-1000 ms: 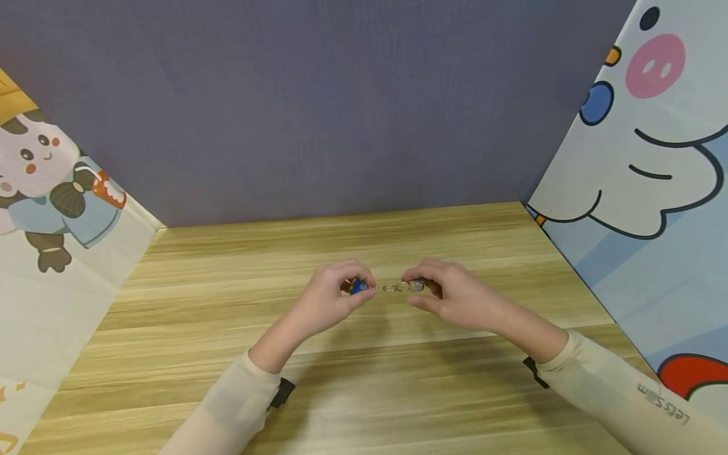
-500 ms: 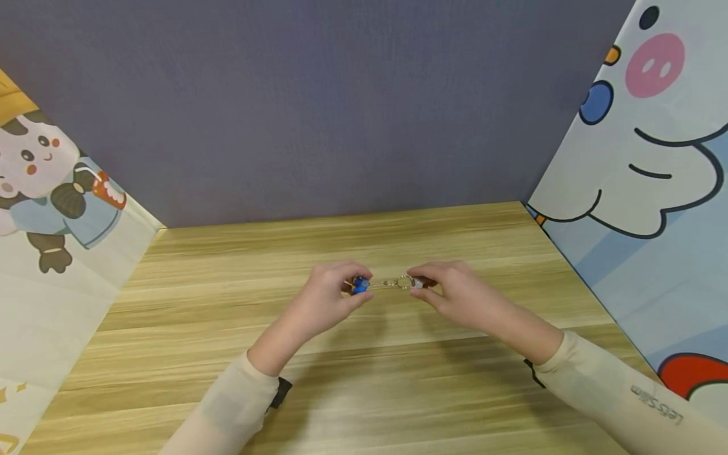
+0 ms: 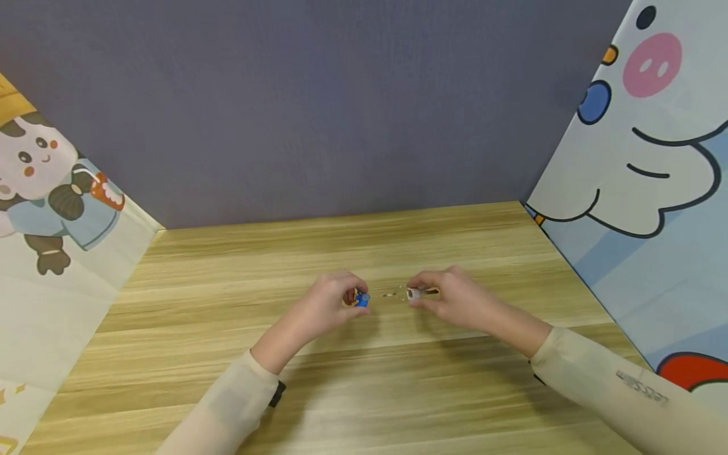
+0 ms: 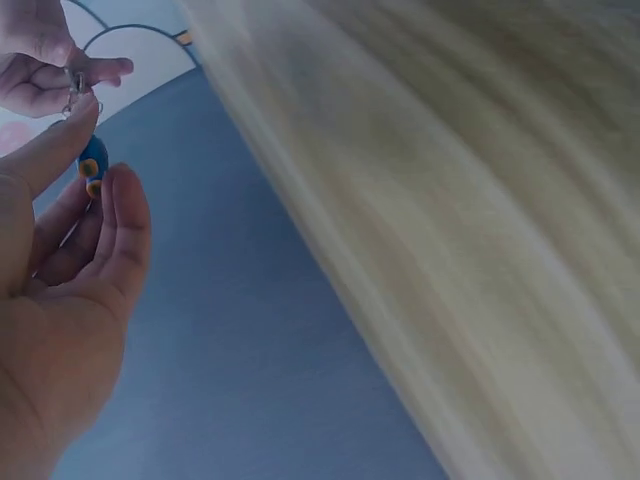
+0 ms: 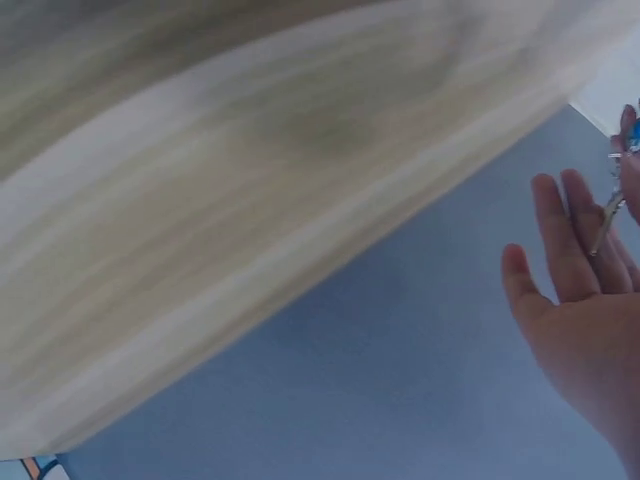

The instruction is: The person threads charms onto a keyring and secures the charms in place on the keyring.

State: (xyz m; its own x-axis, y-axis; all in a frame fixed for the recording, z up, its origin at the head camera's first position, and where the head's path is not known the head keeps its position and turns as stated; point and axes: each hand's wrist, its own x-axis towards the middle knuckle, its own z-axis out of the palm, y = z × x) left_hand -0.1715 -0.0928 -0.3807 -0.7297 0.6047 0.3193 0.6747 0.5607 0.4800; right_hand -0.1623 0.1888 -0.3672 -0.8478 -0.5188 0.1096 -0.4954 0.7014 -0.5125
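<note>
Held above the table between both hands is a keychain. Thumb and fingers of my left hand (image 3: 325, 306) pinch its blue charm (image 3: 361, 299), which has brown and orange parts; in the left wrist view the blue charm (image 4: 92, 155) shows round orange spots. A thin metal chain (image 3: 389, 295) runs rightward from it, hard to make out against the wood. My right hand (image 3: 457, 300) pinches the silvery metal end piece (image 3: 418, 293) between thumb and fingers. In the right wrist view a slim metal piece (image 5: 606, 225) lies against the fingers; its exact kind is unclear.
The wood-grain table (image 3: 364, 392) lies under both hands. A grey-blue panel (image 3: 341, 114) stands at its back edge. Cartoon-printed panels flank it at left (image 3: 57, 189) and right (image 3: 654, 158).
Both hands have come slightly down in the head view, toward the person. The blue charm and the metal end piece have turned between the fingers. Both hands keep their grip.
</note>
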